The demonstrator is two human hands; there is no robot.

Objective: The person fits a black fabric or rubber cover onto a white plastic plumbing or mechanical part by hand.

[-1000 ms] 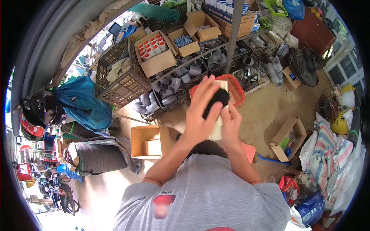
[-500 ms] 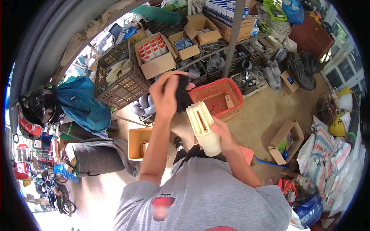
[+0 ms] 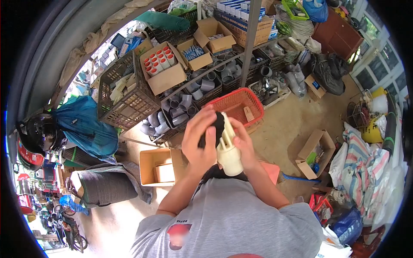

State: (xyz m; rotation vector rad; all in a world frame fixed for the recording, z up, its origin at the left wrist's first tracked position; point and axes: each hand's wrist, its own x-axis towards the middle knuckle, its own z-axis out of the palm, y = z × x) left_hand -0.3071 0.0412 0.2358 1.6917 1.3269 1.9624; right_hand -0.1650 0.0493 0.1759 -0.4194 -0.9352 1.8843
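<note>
In front of my chest, my right hand (image 3: 241, 148) is closed round a cream plastic slotted fitting (image 3: 229, 159), a cylinder with long open slots toward its far end. My left hand (image 3: 200, 139) is wrapped round a black cloth (image 3: 220, 124), which presses against the slotted end of the fitting. Part of the cloth is hidden behind my left fingers. Just beyond both hands sits a red plastic basket (image 3: 223, 103) with a small tan piece (image 3: 248, 114) in it.
Open cardboard boxes stand at left (image 3: 148, 155) and right (image 3: 312, 165) on the floor. Ahead is a shelf with a black crate (image 3: 129, 105), a box of red-capped white cylinders (image 3: 159, 60) and grey pipe fittings (image 3: 185, 103). A dark mesh roll (image 3: 107, 189) lies at left.
My left hand has brought the black cloth down and right onto the slotted end of the fitting. The fitting has turned to stand more upright in my right hand.
</note>
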